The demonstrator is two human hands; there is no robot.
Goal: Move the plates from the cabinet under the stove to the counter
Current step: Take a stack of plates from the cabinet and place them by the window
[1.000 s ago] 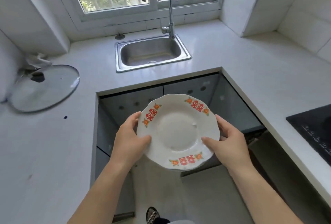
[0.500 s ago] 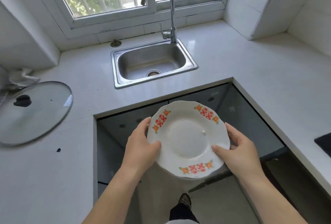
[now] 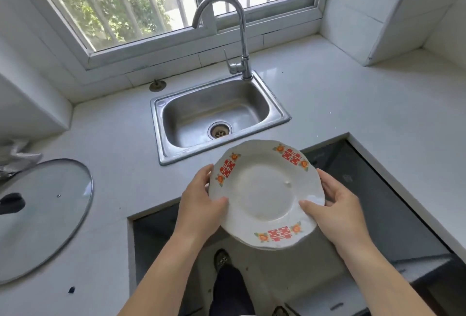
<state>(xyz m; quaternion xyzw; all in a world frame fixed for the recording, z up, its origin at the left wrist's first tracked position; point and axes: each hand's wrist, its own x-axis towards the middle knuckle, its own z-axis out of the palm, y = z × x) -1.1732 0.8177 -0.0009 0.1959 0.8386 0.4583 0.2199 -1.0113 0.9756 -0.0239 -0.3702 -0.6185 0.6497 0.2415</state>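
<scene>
I hold a white plate (image 3: 264, 194) with red and orange rim motifs; a second rim shows just beneath it, so it looks like a small stack. My left hand (image 3: 199, 202) grips the left rim with the thumb on top. My right hand (image 3: 335, 212) grips the right rim the same way. The plate hangs in the air, its far edge over the front lip of the white counter (image 3: 353, 111), just in front of the sink (image 3: 216, 113). The cabinet under the stove is out of view.
A steel sink with a tall tap (image 3: 239, 38) sits below the window. A glass pan lid (image 3: 37, 217) lies on the counter at the left. Dark glass cabinet fronts (image 3: 378, 202) line the recess below, where my shoe (image 3: 222, 260) stands on the floor.
I have stepped closer to the sink and the view has tilted up. The plate has moved forward and now overlaps the counter's front edge. Both hands keep their grip.
</scene>
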